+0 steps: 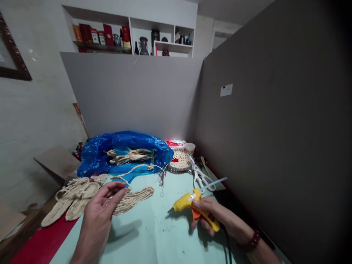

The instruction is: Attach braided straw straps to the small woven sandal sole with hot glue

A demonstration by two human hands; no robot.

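Observation:
My right hand point(210, 216) is wrapped round the handle of a yellow hot glue gun point(189, 202), its nozzle pointing left and down toward the pale green mat point(154, 234); a clear glue stick point(217, 182) juts from its back. My left hand point(101, 209) is raised over the mat with thumb and fingers pinched on a braided straw cord point(129, 172) that runs back to the blue plastic bag point(126, 146). Just beyond the left hand lies a flat woven straw sole point(134, 198).
More woven straw soles point(71, 194) lie at the left on the red table edge point(41, 242). White scissors point(200, 176), a round woven mat point(180, 159) and a small cup point(190, 147) sit at the back right. Grey partition panels point(247, 128) wall the desk behind and right.

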